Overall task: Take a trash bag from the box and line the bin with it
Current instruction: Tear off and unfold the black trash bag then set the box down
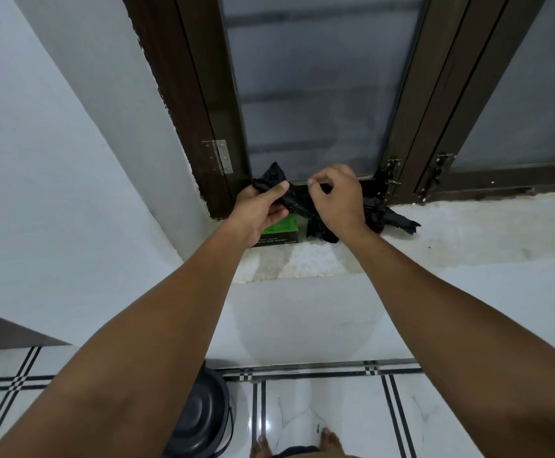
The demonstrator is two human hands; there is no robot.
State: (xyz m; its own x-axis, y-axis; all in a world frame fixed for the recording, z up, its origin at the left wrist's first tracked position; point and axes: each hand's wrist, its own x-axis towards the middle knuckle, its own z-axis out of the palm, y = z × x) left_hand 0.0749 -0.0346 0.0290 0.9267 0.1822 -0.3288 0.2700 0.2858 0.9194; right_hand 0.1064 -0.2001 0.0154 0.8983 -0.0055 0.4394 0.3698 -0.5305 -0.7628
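Pinching black trash bag (271, 180) in both grips | box (281, 231) on pale windowsill (467, 226)

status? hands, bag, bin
Left hand and right hand both pinching black trash bag over box. Bin on floor, unlined. Nothing blocking.
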